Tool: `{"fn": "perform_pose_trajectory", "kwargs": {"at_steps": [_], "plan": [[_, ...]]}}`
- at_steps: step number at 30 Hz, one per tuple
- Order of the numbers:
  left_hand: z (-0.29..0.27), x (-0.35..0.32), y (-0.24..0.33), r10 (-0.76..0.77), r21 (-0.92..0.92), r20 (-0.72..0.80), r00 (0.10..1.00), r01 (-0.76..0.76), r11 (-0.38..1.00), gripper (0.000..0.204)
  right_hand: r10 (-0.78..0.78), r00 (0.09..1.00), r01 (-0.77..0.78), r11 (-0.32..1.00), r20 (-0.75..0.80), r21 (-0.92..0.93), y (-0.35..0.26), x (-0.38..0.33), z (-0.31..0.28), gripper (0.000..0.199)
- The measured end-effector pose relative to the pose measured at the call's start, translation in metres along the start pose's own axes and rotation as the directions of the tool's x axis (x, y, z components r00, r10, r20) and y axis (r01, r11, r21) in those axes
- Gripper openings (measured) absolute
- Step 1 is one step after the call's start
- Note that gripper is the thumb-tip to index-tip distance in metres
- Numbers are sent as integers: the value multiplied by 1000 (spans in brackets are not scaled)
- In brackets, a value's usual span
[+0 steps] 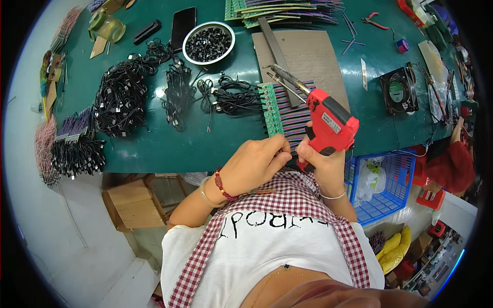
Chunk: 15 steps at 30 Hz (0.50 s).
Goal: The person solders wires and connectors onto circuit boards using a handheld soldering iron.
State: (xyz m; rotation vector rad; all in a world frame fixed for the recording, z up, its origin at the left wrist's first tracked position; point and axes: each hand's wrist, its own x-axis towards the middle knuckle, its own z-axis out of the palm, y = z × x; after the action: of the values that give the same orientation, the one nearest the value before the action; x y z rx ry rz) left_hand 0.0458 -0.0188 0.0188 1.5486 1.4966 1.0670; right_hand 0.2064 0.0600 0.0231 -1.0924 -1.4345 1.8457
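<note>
My right hand (323,161) grips a red and black soldering gun (331,120) by its handle. Its metal tip points up and left, over a row of green circuit boards (272,110) with striped wires (298,128) running off to the right. A flat metal bar (280,59) lies across those wires and a brown cardboard sheet (321,56). At the near end of the board row, my left hand (259,161) is closed with its fingers curled together. Whatever its fingertips hold, if anything, is hidden. Black cables (236,95) lie just left of the boards.
A metal bowl (209,43) of small black parts stands beside a phone (183,28). Bundled black cables (120,97) cover the left side. More wired boards (282,10) lie at the back. On the right are a fan (399,90), pliers (375,21) and a blue crate (385,205) below the table.
</note>
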Motion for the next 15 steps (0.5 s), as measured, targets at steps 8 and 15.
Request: {"fn": "perform_pose_trajectory", "kwargs": {"at_steps": [8, 15], "plan": [[-15, 3, -2, -238, -141, -113, 965, 222, 965, 11, -97, 983, 123, 977, -153, 172, -4, 11, 4, 43], [-6, 5, -6, -332, -421, -22, 943, 292, 859, 14, -108, 994, 106, 993, 28, 55, -6, 15, 12, 16]]}}
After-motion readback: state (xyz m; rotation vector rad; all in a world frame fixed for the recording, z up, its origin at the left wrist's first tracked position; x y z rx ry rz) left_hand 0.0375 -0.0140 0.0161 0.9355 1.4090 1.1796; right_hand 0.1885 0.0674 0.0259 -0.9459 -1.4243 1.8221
